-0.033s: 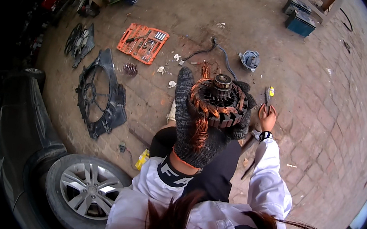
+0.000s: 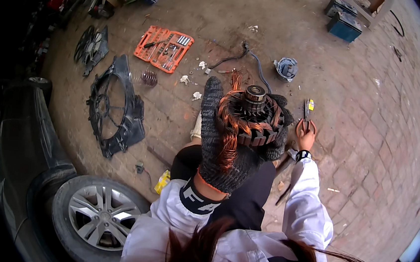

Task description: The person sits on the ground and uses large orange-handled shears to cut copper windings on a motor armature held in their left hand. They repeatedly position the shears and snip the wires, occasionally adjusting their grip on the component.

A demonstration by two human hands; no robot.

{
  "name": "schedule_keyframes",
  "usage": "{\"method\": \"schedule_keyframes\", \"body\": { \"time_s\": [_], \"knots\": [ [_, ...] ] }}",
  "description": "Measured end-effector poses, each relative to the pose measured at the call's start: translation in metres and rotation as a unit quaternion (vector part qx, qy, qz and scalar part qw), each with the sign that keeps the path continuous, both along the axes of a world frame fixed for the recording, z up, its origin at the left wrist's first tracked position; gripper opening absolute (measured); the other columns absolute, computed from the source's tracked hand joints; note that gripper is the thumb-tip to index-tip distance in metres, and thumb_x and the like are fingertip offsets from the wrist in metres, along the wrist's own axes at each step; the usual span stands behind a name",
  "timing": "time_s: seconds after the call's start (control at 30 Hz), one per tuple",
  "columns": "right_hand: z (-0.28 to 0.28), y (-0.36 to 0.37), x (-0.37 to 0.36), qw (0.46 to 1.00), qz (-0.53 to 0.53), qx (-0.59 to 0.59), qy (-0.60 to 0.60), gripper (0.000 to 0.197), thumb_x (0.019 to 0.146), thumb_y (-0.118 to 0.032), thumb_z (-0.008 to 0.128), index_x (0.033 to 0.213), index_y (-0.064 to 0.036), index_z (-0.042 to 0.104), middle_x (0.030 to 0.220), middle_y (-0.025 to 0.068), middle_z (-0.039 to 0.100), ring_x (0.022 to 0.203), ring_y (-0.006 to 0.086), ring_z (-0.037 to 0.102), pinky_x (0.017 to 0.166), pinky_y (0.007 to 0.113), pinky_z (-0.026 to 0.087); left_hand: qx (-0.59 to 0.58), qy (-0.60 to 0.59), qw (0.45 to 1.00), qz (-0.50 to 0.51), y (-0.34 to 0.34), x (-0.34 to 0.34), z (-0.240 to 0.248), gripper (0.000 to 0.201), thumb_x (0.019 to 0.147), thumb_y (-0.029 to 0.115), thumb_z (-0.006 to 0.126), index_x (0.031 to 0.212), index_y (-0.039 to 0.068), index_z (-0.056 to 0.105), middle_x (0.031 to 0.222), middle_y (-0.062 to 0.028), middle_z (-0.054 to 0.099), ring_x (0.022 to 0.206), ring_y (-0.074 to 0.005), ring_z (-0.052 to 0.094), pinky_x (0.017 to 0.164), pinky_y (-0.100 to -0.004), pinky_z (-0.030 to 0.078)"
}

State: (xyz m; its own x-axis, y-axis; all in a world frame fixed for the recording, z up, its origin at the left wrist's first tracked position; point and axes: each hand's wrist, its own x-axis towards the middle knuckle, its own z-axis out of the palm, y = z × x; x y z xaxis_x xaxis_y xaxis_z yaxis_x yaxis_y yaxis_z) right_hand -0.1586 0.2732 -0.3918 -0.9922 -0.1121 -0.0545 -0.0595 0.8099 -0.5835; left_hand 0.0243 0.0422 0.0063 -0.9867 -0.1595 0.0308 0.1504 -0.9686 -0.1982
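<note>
My gloved left hand (image 2: 223, 147) grips a copper-wound motor core (image 2: 252, 118), windings partly pulled loose; my bare right hand (image 2: 305, 135) closes on pliers (image 2: 306, 112) beyond it.

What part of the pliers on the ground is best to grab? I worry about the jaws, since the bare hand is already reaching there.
Probably the orange looped handles at the near end of the pliers, coming from the person's side, where the right hand already touches them. The metal jaws point away, so the handles are the closest part. The left hand holds the copper-wound stator.
</note>
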Motion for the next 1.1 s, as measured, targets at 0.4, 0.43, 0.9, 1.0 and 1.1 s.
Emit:
{"method": "schedule_keyframes", "body": {
  "time_s": [0.4,0.43,0.9,1.0,1.1],
  "knots": [
    [-0.049,0.016,-0.021,0.99,-0.062,0.122,-0.027,0.019,0.072,-0.006,0.063,0.087,0.001,0.054,0.093,0.0198,0.061,0.082,0.0373,0.059,0.071,0.045,0.047,-0.044,-0.191,0.98,-0.045,0.0,-0.019,0.018,0.072,0.083,0.065,0.036,0.114,0.002,0.053,0.099,-0.0127,0.061,0.084,-0.0266,0.061,0.071,-0.038,0.053],
    [-0.051,0.019,-0.023,0.99,-0.038,0.132,-0.033,0.019,0.072,-0.006,0.063,0.088,0.0002,0.055,0.088,0.0203,0.063,0.08,0.037,0.06,0.07,0.045,0.047,-0.045,-0.185,0.981,-0.046,0.001,-0.017,0.015,0.072,0.084,0.065,0.036,0.114,0.002,0.052,0.101,-0.0133,0.061,0.086,-0.0271,0.061,0.071,-0.0382,0.053],
    [-0.044,0.013,-0.023,0.993,-0.021,0.11,-0.032,0.034,0.067,-0.006,0.067,0.096,-0.0011,0.052,0.093,0.0216,0.059,0.088,0.0358,0.059,0.077,0.043,0.047,-0.034,-0.255,0.965,-0.044,0.004,-0.024,0.027,0.069,0.087,0.052,0.041,0.127,-0.004,0.037,0.119,-0.0207,0.051,0.088,-0.0197,0.052,0.048,-0.0234,0.043],
    [-0.048,0.015,-0.024,0.998,-0.019,0.041,0.046,0.034,0.068,-0.007,0.066,0.097,0.0005,0.05,0.094,0.0226,0.059,0.088,0.0355,0.059,0.078,0.042,0.047,-0.085,-0.336,0.937,-0.029,0.01,-0.028,0.034,0.068,0.087,0.052,0.039,0.127,-0.002,0.037,0.121,-0.0204,0.05,0.093,-0.0222,0.052,0.048,-0.0265,0.043],
    [-0.048,0.012,-0.027,0.995,-0.029,0.086,-0.03,0.038,0.069,-0.009,0.067,0.1,0.0025,0.047,0.095,0.0224,0.059,0.088,0.0351,0.059,0.079,0.042,0.046,-0.051,-0.228,0.97,-0.061,0.006,-0.021,0.023,0.066,0.089,0.053,0.036,0.129,0.001,0.037,0.125,-0.0193,0.048,0.101,-0.0271,0.052,0.059,-0.0338,0.048]
  ]
}}
